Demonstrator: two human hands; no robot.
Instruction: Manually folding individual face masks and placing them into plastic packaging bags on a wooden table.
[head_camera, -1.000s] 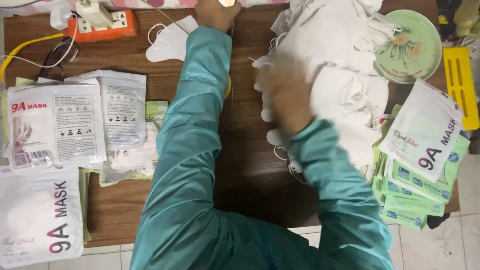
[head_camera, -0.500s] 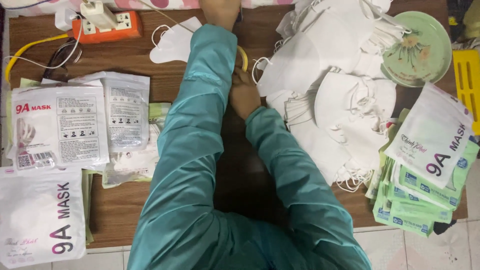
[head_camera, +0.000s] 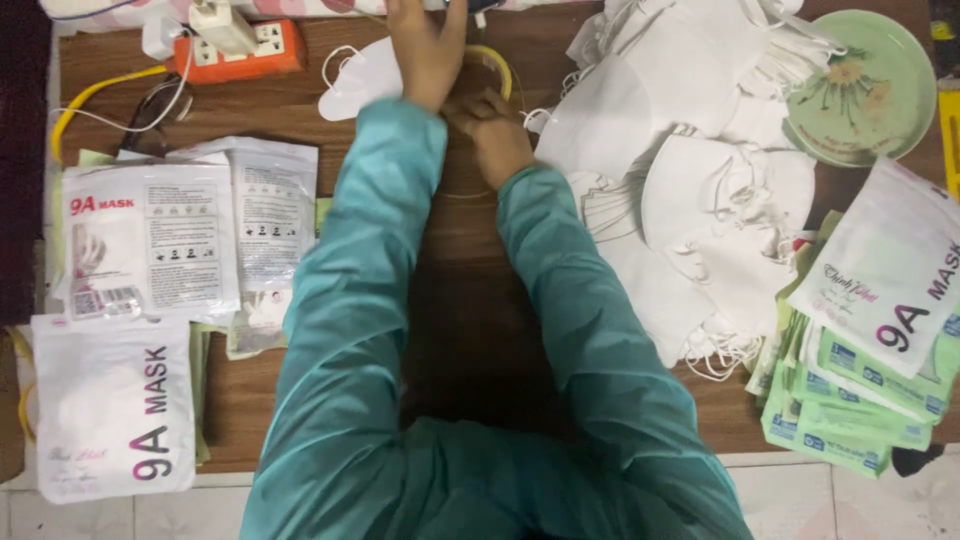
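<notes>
My left hand (head_camera: 425, 50) reaches to the far edge of the brown wooden table (head_camera: 470, 300), its fingertips cut off by the top of the view. It lies beside a single white face mask (head_camera: 358, 78) and a yellow loop (head_camera: 497, 62). My right hand (head_camera: 492, 135) rests just below that loop, against my left wrist, with fingers curled and nothing visible in them. Both arms wear teal sleeves. A heap of loose white masks (head_camera: 700, 180) lies right of my right arm.
An orange power strip (head_camera: 255, 48) with plugs and a yellow cable sits at the far left. White mask packets (head_camera: 150, 245) are stacked on the left. Green-and-white packets (head_camera: 870, 340) are piled on the right. A green plate (head_camera: 865, 85) stands at the far right.
My right hand has come off the mask heap and moved left to the table's middle, beside my left wrist. My left hand stays at the far edge.
</notes>
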